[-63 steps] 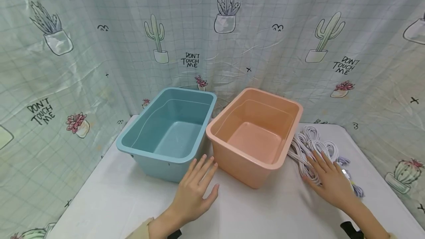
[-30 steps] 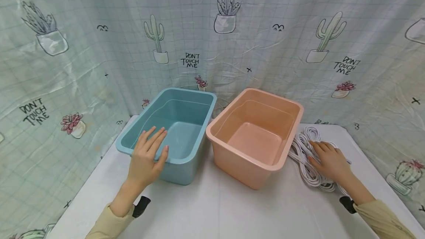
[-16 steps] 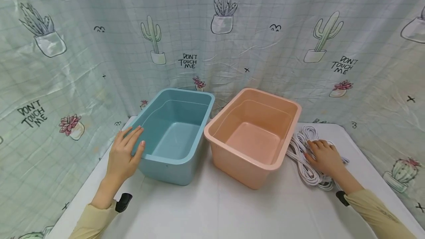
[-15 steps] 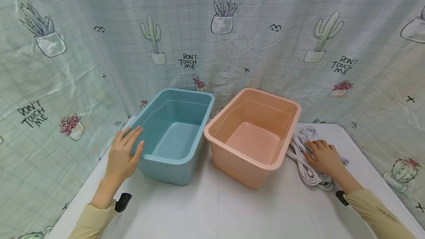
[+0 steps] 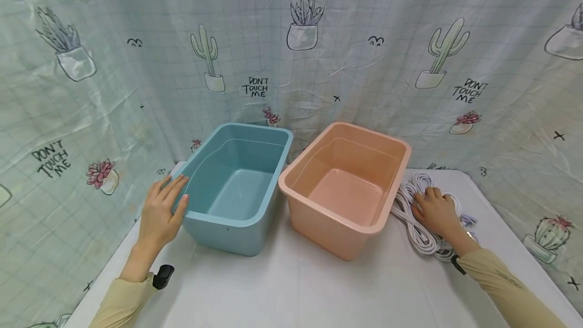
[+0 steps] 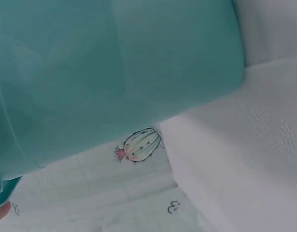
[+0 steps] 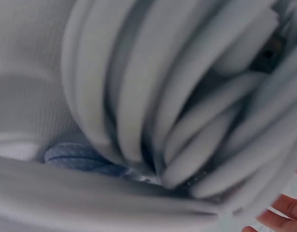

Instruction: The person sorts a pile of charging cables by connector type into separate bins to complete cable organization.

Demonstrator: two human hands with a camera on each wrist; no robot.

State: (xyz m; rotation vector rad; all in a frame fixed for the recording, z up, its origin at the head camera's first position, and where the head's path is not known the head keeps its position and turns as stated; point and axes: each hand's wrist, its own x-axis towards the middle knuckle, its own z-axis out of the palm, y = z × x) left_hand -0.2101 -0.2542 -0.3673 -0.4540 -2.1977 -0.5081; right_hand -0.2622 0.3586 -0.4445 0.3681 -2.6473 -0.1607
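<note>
A light-blue plastic basin [image 5: 239, 194] stands left of centre on the table. My left hand [image 5: 159, 211] lies at its front-left corner, fingers fairly straight over the rim; in the left wrist view a fingertip [image 6: 1, 212] shows at the rim. To the right, a heap of coiled white cables [image 5: 421, 239] lies beside the peach basin [image 5: 348, 194]. Over this heap my right hand [image 5: 437, 211] has its fingers curled, gripping white cable. Coils of white cable [image 7: 139, 87] fill the right wrist view, blurred, with fingers [image 7: 284, 212] at lower right. What the palm covers is hidden.
The two basins stand side by side with a narrow gap at the front. A bluish-purple cable [image 5: 468, 220] sticks out right of the heap. The white table [image 5: 300, 287] ends at a cactus-print curtain [image 5: 273, 39] behind and at both sides.
My left hand has moved left from between the basins to the blue basin's front-left corner. My right hand's fingers, spread before, have curled into the cable heap. Both basins stay put.
</note>
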